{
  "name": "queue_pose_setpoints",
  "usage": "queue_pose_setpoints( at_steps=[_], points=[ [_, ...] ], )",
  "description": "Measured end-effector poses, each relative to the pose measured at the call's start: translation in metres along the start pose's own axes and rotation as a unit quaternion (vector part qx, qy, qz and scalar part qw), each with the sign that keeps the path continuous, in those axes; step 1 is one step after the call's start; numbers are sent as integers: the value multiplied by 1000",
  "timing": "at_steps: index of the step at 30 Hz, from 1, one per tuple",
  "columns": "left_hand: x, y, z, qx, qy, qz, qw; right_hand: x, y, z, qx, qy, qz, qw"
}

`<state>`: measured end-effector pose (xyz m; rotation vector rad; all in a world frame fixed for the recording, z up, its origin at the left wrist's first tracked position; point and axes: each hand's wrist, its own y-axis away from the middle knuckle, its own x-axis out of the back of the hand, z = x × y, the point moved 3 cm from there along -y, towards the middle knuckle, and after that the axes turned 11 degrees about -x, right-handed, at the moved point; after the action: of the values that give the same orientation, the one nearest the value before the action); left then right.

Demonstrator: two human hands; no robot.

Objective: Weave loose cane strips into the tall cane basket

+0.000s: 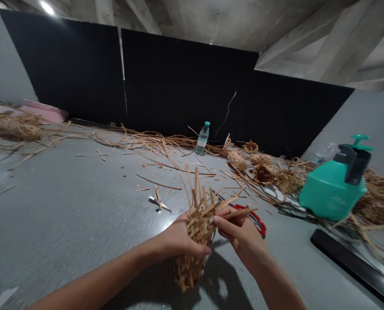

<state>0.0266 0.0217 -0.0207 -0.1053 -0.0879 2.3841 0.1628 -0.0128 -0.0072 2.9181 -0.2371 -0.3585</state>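
A small woven basket (189,268) of tan strips stands in front of me, its loose strip ends (196,189) fanning out at the top. My left hand (182,237) is wrapped round its side, with the thumb across the front. At the upper right of the weave, my right hand (235,226) pinches a flat strip (243,212) between thumb and fingers. Red-handled scissors (259,224) lie on the table just behind my right hand, partly hidden by it. Beyond the basket, to the left, lies a metal tool like tweezers (159,204).
A green spray bottle (332,189) stands at the right, near a long black object (350,262). Several finished woven pieces (236,160) and loose strips lie along the back. A water bottle (202,138) stands before the black panel (185,86). A pink object (43,111) is far left.
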Motion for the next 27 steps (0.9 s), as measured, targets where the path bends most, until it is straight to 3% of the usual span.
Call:
queue_pose_setpoints(
  at_steps=[3,5,6,8,10,12,14,16,18,20,22,27],
  points=[
    [2,-2,-5,11,55,2,998,6,2,-1,41,-3,60,997],
    [2,-1,-8,43,71,34,996,14,8,-9,117,26,146,982],
    [2,0,-8,55,76,51,994,18,14,-16,181,58,209,959],
    [2,2,-7,60,87,74,992,20,29,-30,324,163,306,881],
    [2,3,-5,59,104,91,989,14,40,-39,419,280,304,808],
    [2,3,-3,62,137,102,983,6,45,-41,454,344,265,778],
    [2,3,-4,66,190,93,975,4,44,-36,428,344,266,792],
    [2,3,-5,65,234,74,967,4,36,-26,342,322,262,843],
    [2,3,-7,66,254,63,963,1,24,-8,211,294,182,914],
    [1,2,-8,61,263,55,961,-6,14,11,79,231,47,969],
    [-1,-1,-8,45,276,43,959,-11,8,24,27,146,-16,989],
    [-1,-4,-7,1,299,66,952,-5,4,29,63,76,72,993]
  ],
)
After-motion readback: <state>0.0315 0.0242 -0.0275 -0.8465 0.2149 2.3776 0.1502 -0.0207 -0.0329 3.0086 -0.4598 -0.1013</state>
